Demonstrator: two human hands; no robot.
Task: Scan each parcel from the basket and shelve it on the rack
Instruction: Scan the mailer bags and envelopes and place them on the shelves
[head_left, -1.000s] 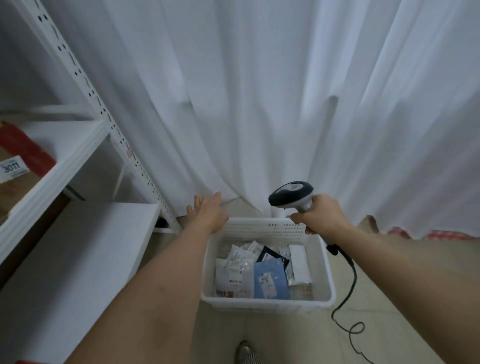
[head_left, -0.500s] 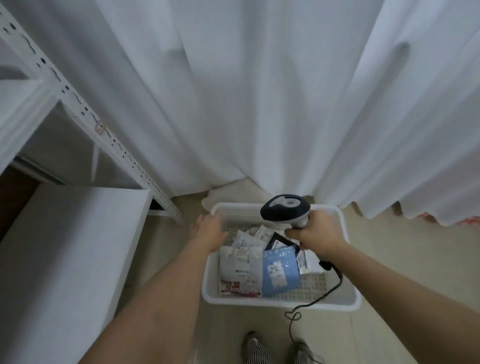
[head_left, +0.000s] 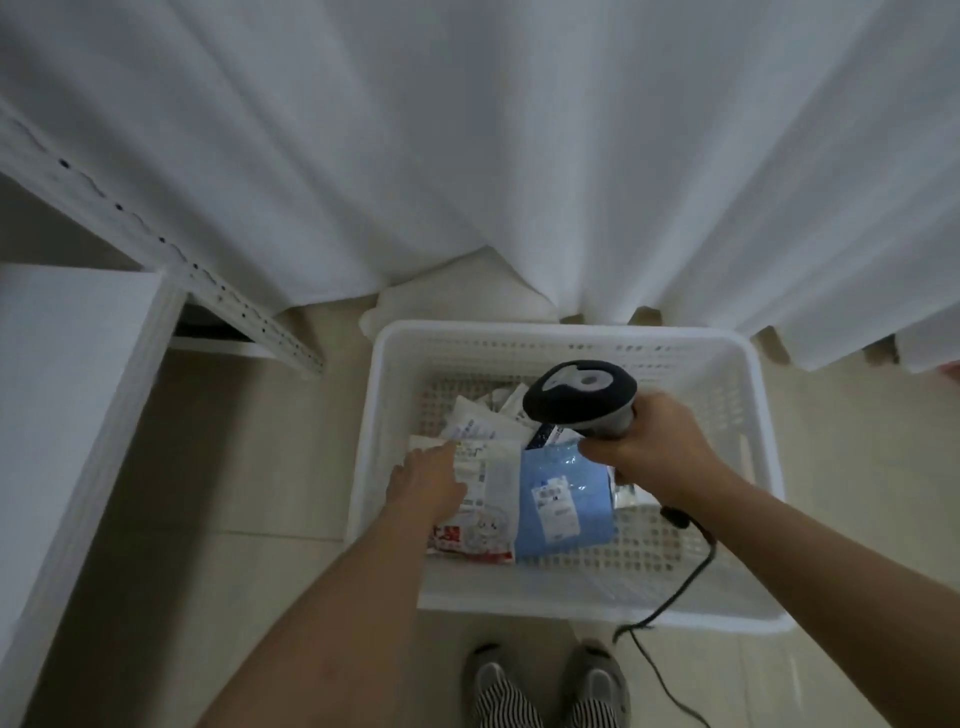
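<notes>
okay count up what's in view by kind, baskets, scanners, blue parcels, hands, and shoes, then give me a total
Basket: 1
Scanner: 1
Blue parcel: 1
Hands: 2, left hand and right hand
Shoes: 2
Total: 7

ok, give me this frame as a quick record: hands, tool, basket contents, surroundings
left hand: reaching into the basket, fingers on a white parcel; grip not clear
right hand: grips the scanner above the parcels
basket: white, perforated, on the floor
contents: blue parcel with a white label, white parcels beside and behind it
cable: runs from the scanner over the basket's near rim
rack: at left, white
backdrop: white curtain
feet: two shoes below the basket
</notes>
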